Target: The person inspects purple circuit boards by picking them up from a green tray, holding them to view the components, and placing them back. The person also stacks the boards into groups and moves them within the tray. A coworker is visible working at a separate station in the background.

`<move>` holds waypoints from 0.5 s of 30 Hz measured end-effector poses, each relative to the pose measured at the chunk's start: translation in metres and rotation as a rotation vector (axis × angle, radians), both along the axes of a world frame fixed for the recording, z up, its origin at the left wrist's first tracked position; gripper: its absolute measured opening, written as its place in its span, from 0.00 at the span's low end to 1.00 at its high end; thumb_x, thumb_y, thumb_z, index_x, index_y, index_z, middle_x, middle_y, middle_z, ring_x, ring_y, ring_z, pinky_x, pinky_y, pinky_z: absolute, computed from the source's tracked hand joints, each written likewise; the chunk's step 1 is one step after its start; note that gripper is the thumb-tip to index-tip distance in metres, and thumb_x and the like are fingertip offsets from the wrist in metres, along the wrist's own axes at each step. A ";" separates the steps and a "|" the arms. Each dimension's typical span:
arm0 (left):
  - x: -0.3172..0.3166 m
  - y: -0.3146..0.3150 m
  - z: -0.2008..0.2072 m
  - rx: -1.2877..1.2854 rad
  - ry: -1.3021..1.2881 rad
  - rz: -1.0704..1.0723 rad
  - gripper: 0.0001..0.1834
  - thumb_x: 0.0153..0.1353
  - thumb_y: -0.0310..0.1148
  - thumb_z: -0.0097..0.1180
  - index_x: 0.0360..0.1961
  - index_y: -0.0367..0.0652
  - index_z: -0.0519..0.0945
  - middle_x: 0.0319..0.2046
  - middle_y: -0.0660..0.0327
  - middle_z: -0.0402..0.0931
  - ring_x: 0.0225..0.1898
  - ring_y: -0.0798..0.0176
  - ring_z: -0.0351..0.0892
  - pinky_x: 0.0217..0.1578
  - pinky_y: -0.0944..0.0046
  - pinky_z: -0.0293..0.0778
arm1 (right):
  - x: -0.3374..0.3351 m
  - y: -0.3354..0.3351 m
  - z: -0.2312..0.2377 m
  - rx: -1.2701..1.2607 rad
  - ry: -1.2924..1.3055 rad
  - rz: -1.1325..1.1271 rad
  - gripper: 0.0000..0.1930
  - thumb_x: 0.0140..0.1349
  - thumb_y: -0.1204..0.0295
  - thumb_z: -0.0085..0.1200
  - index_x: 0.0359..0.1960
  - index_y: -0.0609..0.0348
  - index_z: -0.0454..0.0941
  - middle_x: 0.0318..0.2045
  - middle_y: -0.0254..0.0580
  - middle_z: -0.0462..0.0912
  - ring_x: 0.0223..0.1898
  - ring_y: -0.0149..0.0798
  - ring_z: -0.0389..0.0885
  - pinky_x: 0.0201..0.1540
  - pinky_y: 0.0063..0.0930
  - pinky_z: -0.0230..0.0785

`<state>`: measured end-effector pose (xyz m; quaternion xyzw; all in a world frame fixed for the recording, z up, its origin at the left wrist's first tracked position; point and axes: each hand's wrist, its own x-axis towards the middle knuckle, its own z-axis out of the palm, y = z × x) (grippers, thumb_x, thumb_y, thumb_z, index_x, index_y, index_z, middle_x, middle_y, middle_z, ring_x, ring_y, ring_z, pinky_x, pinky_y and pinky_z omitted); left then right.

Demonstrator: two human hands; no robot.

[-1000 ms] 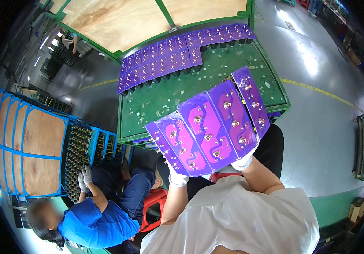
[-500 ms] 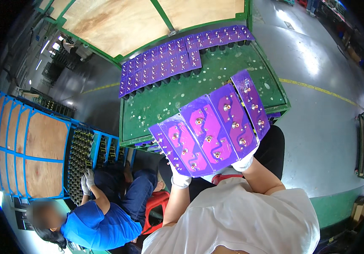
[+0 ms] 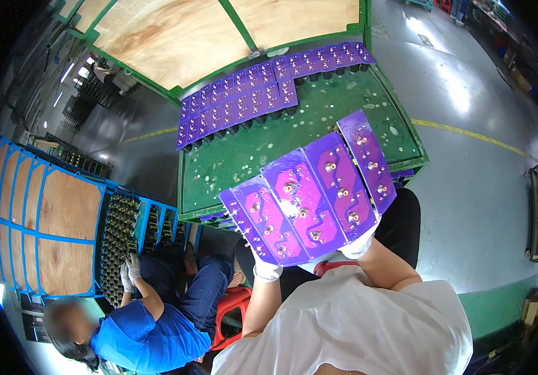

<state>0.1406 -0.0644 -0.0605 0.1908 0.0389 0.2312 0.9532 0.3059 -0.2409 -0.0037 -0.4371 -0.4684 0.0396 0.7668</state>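
A row of several purple circuit boards (image 3: 306,200), with metal studs and solder joints on the upward face, is held up over my lap. My left hand (image 3: 267,269), in a white glove, grips the near left corner from below. At the near right corner my right hand (image 3: 359,245), also gloved, is closed around the edge. The boards hide most fingers of both hands. The rightmost board (image 3: 369,164) is set slightly apart from its neighbour by a dark gap. Glare lies on the middle board.
Ahead stands a green cart top (image 3: 338,119), with rows of similar purple boards (image 3: 238,97) on black cylindrical parts along its back. A plywood panel (image 3: 175,37) rises behind. At left, a co-worker in a blue shirt (image 3: 150,337) reaches gloved hands to a blue rack (image 3: 72,234).
The held boards have shifted slightly left and tilted a little, and the glare on them has moved. Both hands keep their grip.
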 end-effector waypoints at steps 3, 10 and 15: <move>-0.002 0.003 0.001 0.031 -0.002 -0.055 0.27 0.72 0.52 0.41 0.66 0.51 0.67 0.63 0.62 0.69 0.63 0.57 0.69 0.63 0.49 0.65 | -0.003 0.002 0.003 -0.016 -0.043 -0.030 0.38 0.62 0.66 0.61 0.70 0.57 0.56 0.68 0.44 0.65 0.65 0.42 0.69 0.65 0.41 0.64; -0.002 0.005 0.003 0.187 0.017 -0.040 0.30 0.72 0.54 0.39 0.69 0.50 0.63 0.66 0.60 0.64 0.66 0.55 0.65 0.65 0.47 0.62 | -0.010 0.010 0.013 -0.083 -0.164 -0.168 0.36 0.62 0.65 0.60 0.70 0.56 0.58 0.67 0.44 0.65 0.65 0.42 0.69 0.64 0.41 0.65; 0.002 0.001 0.016 0.431 0.015 0.097 0.32 0.72 0.55 0.38 0.71 0.49 0.59 0.68 0.59 0.61 0.68 0.54 0.62 0.67 0.47 0.60 | -0.012 0.018 0.019 -0.173 -0.305 -0.326 0.35 0.63 0.64 0.60 0.69 0.55 0.59 0.67 0.44 0.66 0.64 0.42 0.70 0.63 0.41 0.66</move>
